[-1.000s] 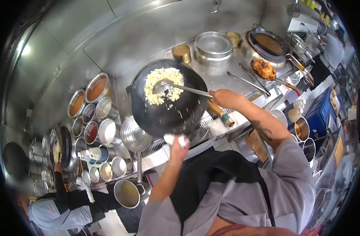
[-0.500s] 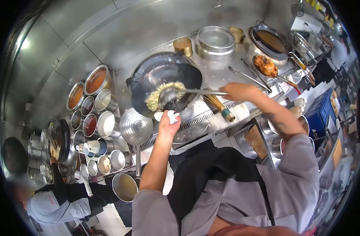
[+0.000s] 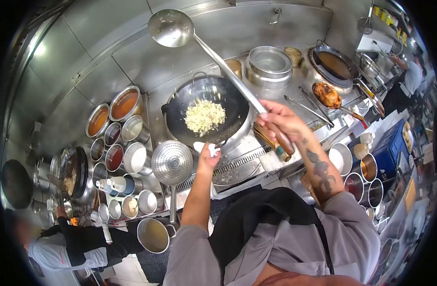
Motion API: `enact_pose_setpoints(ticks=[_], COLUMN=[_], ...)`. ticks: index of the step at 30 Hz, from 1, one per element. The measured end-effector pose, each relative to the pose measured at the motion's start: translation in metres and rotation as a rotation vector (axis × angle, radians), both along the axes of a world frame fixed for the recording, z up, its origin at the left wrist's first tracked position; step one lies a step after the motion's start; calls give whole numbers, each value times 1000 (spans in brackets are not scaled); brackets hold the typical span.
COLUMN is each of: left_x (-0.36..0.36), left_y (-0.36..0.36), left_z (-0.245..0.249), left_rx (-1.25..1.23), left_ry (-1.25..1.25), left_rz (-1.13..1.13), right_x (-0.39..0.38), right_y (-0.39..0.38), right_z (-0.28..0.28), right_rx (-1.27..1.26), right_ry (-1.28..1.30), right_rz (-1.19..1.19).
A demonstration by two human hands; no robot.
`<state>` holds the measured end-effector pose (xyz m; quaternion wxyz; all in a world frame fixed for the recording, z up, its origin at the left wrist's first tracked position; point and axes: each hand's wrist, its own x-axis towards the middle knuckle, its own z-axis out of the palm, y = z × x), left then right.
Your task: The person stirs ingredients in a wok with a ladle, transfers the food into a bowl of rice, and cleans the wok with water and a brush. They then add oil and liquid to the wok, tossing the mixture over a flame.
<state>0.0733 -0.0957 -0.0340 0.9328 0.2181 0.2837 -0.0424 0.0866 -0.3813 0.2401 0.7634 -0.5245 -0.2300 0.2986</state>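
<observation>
My right hand point(image 3: 281, 123) is closed around the wooden handle of a long steel ladle point(image 3: 228, 70). The ladle is raised high and slants up to the left, its bowl above the stove by the back wall. Below it, a pale heap of fried rice point(image 3: 205, 117) lies in the black wok point(image 3: 180, 97), with some grains blurred above the heap. My left hand point(image 3: 209, 156) grips a folded white cloth point(image 3: 206, 148) at the wok's near rim, where the near handle is mostly covered. A perforated strainer point(image 3: 171, 162) lies just left of this hand.
Sauce and seasoning pots point(image 3: 125, 104) crowd the left. A bamboo brush point(image 3: 275, 148) lies near my right hand. Farther right are tongs point(image 3: 309, 110), a roasted bird point(image 3: 327, 94) and a second wok point(image 3: 334, 64). A co-worker point(image 3: 70, 248) stands at another wok on the left.
The ladle has come up out of the wok and now points up and left, with my right hand turned. The rice has gathered into a heap in the wok. My left hand keeps its grip.
</observation>
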Motion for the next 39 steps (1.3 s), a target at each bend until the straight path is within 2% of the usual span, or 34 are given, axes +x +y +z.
enact_pose_setpoints(ticks=[1,3,5,7,8,9,12,13,15,16,19,21,24,25,27,28,29,31,32,33,35,37,39], left_x=[2,8,8,9,6,6,8,9,9,8,9,9,10,10,11,12,11,14,14,14,13,14,15], left_y=[0,-1,-5,-6,-8,-7,-6,-6,-6,-8,-9,-6,-4,-5,-5,-3,-2,-1,0,1,2,3,3], left_z=[-4,-8,-8,-14,-7,-2,-7,-9,-6,-1,-3,-3,-5,-4,-1,-2,-3,-3,-3,-3,-1,0,-6], left_rx=[-7,-15,17,3,16,33,-16,-35,-28,-19,-9,1,-31,-31,-26,-21,-34,-42,-38,-36,-32,-29,-60], left_ry=[-4,-13,31,65,63,58,48,36,36,54,99,60,95,95,125,124,124,125,133,141,146,148,164], left_rz=[-19,-37,24,44,26,11,15,13,12,10,22,-21,-20,-22,-14,-14,-26,-50,-67,-81,-71,-66,-39], right_x=[6,11,10,25,30,27,13,9,1,-2,27,41,61,65,75,89,97,78,57,50,39,41,31], right_y=[9,29,45,61,69,73,75,72,65,62,63,67,57,57,60,69,70,93,97,88,55,9,-20], right_z=[-10,-57,-101,-162,-180,-175,-151,-143,-124,-118,-157,-160,-164,-162,-153,-173,-192,-175,-150,-156,-170,-169,-117], right_rx=[153,226,111,-128,-396,-400,-675,-680,-530,-425,-533,-690,-820,-820,-949,-961,-956,-1106,-1053,-1050,-982,-955,-1112], right_ry=[198,314,499,583,545,542,96,95,167,308,318,264,-190,-190,-626,-946,-943,-601,-416,-413,-888,-1012,-935], right_rz=[121,206,143,56,-19,-12,-28,-20,31,82,105,-59,-180,-182,-332,-456,-462,-253,-127,-129,-6,85,163])
